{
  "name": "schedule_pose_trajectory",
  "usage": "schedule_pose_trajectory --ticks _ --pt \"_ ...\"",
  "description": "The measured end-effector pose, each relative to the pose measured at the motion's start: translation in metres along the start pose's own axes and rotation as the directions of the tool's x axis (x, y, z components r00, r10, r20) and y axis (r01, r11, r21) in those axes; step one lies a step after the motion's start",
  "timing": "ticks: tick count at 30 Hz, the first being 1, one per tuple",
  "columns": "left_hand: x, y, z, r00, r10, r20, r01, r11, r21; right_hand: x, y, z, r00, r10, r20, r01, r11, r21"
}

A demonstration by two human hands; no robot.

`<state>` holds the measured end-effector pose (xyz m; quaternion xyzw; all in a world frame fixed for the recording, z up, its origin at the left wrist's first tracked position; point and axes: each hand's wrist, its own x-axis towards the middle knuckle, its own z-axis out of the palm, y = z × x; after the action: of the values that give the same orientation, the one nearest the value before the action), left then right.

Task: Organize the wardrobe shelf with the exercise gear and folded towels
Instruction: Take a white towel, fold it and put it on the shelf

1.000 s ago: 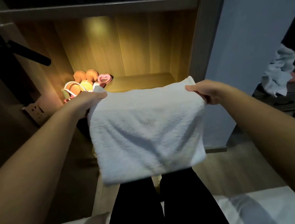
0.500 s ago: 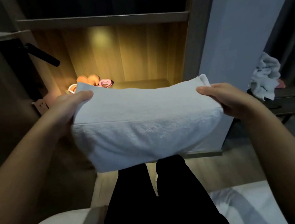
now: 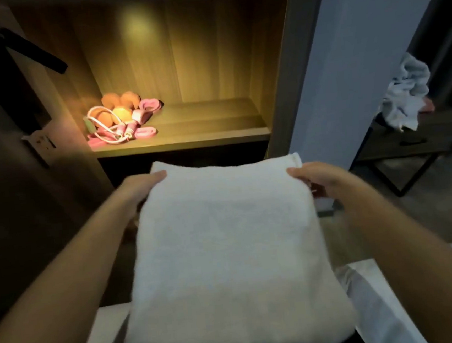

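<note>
A folded white towel (image 3: 226,253) lies flat in front of me, over my lap. My left hand (image 3: 141,189) holds its far left corner, thumb on top. My right hand (image 3: 312,176) holds the far right corner the same way. Beyond the towel is the lit wooden wardrobe shelf (image 3: 202,135). At the shelf's left end sits a heap of exercise gear (image 3: 122,120): orange round pieces, pink bands and a pink skipping rope.
The wardrobe's side panel (image 3: 284,65) and a pale wall (image 3: 345,51) stand to the right of the shelf. A dark side table (image 3: 419,143) with a crumpled pale cloth (image 3: 404,98) is at far right. White bedding (image 3: 389,302) lies under me.
The towel hung down from my raised hands a second ago. Both hands have come down and folded it flat over my lap, and the shelf shows above it.
</note>
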<state>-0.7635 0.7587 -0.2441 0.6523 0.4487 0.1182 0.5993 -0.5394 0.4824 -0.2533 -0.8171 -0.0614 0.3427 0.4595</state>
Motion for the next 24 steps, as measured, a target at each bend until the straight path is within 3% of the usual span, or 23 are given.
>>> schedule_pose_trajectory --ticks 4,8,13,16,19,21,24 --pt "0.048 -0.052 0.039 0.986 -0.044 -0.162 0.042 0.999 -0.016 0.051 0.048 0.039 0.990 0.126 -0.068 -0.130 0.990 -0.062" --pt "0.074 -0.055 0.051 0.985 -0.093 -0.143 0.100 0.994 0.044 0.071 0.050 0.049 0.984 0.161 -0.079 -0.163 0.986 -0.018" --pt "0.099 -0.075 0.048 0.965 -0.230 -0.124 0.252 0.943 0.216 0.079 0.053 0.054 0.925 0.379 0.015 -0.379 0.925 -0.004" --pt "0.102 -0.091 0.056 0.970 -0.108 -0.216 0.149 0.972 0.181 0.092 0.058 0.064 0.980 0.178 -0.087 -0.170 0.981 0.090" --pt "0.104 -0.101 0.059 0.946 -0.047 -0.319 0.068 0.996 0.056 0.101 0.063 0.076 0.981 -0.042 -0.190 0.039 0.999 -0.020" --pt "0.101 -0.100 0.056 0.943 -0.147 -0.298 0.153 0.988 -0.001 0.105 0.066 0.080 0.982 -0.004 -0.186 -0.010 0.997 -0.072" --pt "0.100 -0.105 0.054 0.902 -0.389 -0.187 0.412 0.906 0.100 0.104 0.074 0.085 0.980 0.184 -0.073 -0.189 0.979 -0.070"
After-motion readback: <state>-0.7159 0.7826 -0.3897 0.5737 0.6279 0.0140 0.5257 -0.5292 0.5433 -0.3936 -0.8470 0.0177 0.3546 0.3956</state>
